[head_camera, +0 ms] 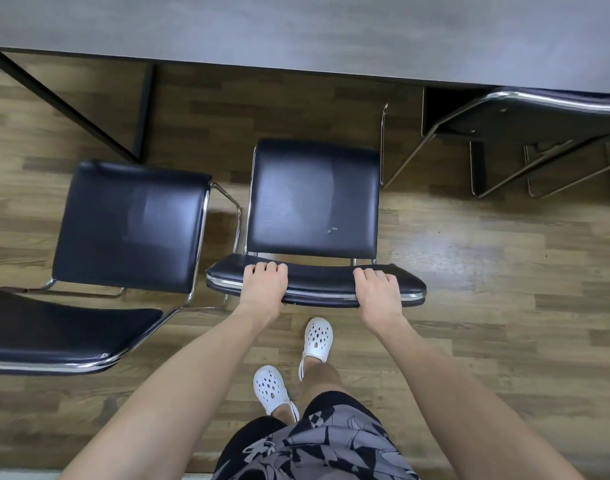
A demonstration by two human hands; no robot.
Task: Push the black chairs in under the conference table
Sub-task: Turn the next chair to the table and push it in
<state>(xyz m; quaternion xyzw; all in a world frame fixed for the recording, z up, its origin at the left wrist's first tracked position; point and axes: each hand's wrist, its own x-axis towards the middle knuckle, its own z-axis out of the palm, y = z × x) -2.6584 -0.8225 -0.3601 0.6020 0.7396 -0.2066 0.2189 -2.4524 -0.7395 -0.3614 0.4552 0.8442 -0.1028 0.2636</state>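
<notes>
Black chair (pixel 314 199), centre one of three: it stands on the wood floor (pixel 470 258) with its seat facing the bench (pixel 296 29). The seat's front edge is short of the bench edge, with bare floor between. Not yet under.

The backrest (pixel 317 284) sits directly under both hands. The left hand (pixel 263 285) grips it toward the left end, fingers curled over the top edge. The right hand (pixel 378 289) grips toward the right end the same way. Thumbs are hidden behind the pad.

Step in hand (judgement): hold taken on the centre chair. Whether the push has begun cannot be told from one frame.

Next move calls for a straight, even shove away from the body with both hands, so the chrome frame slides square. The slot ahead of the hands lies between the dark bench leg (pixel 144 109), ahead-left, and the neighbouring chair's frame, ahead-right. It looks wide enough if the line is kept straight.

Second chair (pixel 130 223): just left of the left hand, frame close beside the centre chair's, slightly askew and well out from the bench. To do.

Third chair (pixel 539 116): ahead and right of the right hand, backrest at the bench edge. Appears done.

White clogs (pixel 317 339): behind the hands, one ahead of the other.
</notes>
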